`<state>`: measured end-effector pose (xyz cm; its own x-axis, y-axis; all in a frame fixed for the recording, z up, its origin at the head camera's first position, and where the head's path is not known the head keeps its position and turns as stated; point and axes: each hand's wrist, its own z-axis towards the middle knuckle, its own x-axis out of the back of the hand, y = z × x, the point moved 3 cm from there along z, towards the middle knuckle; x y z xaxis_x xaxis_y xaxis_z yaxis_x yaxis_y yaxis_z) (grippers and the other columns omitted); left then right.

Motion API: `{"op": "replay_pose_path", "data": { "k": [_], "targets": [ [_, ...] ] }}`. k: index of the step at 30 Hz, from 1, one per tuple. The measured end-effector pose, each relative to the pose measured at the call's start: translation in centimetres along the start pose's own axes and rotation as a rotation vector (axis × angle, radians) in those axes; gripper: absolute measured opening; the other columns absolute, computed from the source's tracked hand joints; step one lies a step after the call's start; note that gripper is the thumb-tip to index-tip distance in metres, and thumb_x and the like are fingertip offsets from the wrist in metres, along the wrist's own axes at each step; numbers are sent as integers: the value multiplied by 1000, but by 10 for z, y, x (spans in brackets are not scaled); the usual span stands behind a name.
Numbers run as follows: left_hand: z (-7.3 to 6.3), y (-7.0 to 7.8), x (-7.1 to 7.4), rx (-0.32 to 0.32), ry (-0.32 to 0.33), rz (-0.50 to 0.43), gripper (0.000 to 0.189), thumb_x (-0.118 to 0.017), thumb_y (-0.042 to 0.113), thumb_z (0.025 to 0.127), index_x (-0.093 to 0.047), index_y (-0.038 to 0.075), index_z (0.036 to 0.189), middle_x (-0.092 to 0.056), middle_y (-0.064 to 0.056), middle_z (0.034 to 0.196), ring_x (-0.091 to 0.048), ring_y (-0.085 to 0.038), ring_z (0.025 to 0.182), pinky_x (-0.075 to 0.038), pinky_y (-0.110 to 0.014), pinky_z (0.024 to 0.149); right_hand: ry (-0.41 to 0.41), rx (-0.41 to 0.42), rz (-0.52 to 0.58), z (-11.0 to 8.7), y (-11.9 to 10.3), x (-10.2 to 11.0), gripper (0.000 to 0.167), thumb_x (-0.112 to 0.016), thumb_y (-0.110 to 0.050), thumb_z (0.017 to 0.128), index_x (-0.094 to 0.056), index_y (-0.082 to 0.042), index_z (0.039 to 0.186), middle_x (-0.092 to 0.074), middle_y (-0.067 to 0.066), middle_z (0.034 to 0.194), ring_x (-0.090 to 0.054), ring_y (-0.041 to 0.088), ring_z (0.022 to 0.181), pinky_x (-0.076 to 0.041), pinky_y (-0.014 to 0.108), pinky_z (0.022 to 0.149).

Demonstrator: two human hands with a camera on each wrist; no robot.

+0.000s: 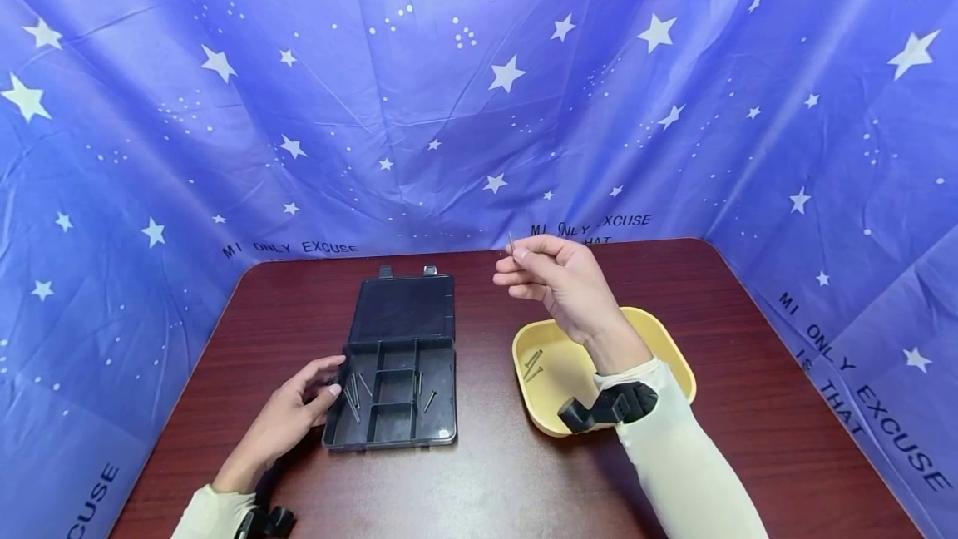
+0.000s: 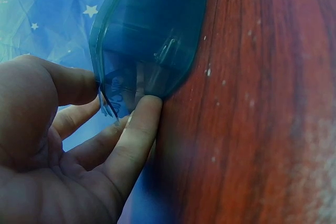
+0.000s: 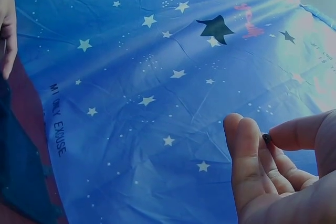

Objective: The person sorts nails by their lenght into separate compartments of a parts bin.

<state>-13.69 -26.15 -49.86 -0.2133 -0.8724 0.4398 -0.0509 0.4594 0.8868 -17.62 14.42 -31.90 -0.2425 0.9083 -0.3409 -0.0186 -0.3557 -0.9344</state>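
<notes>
A black compartment box (image 1: 392, 432) lies on the table with its lid (image 1: 404, 306) folded back. Thumb and fingers of my left hand (image 1: 288, 414) grip its left side; the left wrist view shows them pinching the box wall (image 2: 142, 40). Several screws (image 1: 353, 399) lie in the box's left compartment, and another screw (image 1: 430, 401) rests on the right side. Raised above the table, my right hand (image 1: 565, 281) pinches a thin screw (image 1: 511, 241) between thumb and fingers. In the right wrist view only the screw's dark end (image 3: 266, 138) shows at the fingertips.
Under my right forearm stands a yellow tray (image 1: 527, 339), partly hidden by it, with a few screws (image 1: 533, 365) at its left. The reddish-brown table (image 1: 479, 489) ends at a blue star-printed curtain (image 1: 419, 106) behind and at both sides.
</notes>
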Motion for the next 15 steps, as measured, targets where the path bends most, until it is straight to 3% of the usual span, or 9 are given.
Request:
{"op": "replay_pose_path", "data": {
  "k": [9, 12, 15],
  "targets": [
    [-1, -1, 0, -7, 2, -3, 48, -65, 17, 107, -52, 17, 153, -59, -25, 145, -66, -18, 112, -63, -32, 78, -9, -63, -78, -1, 29, -15, 10, -61, -6, 105, -71, -9, 105, -81, 2, 87, -80, 15, 83, -62, 26, 68],
    [-1, -1, 0, -4, 1, -7, 48, -65, 18, 107, -53, 18, 153, -58, -24, 146, -66, -20, 114, -63, -32, 79, -11, -92, -103, -2, 43, -21, 10, -62, -7, 104, -69, -3, 110, -81, 2, 89, -80, 15, 83, -63, 26, 69],
    [0, -1, 1, -9, -4, -2, 48, -65, 19, 107, -52, 18, 153, -58, -24, 147, -66, -23, 116, -63, -32, 79, -19, -131, -142, -4, 58, -27, 20, -62, -8, 105, -66, 7, 117, -82, 7, 94, -80, 16, 84, -64, 29, 71]
  ]
}}
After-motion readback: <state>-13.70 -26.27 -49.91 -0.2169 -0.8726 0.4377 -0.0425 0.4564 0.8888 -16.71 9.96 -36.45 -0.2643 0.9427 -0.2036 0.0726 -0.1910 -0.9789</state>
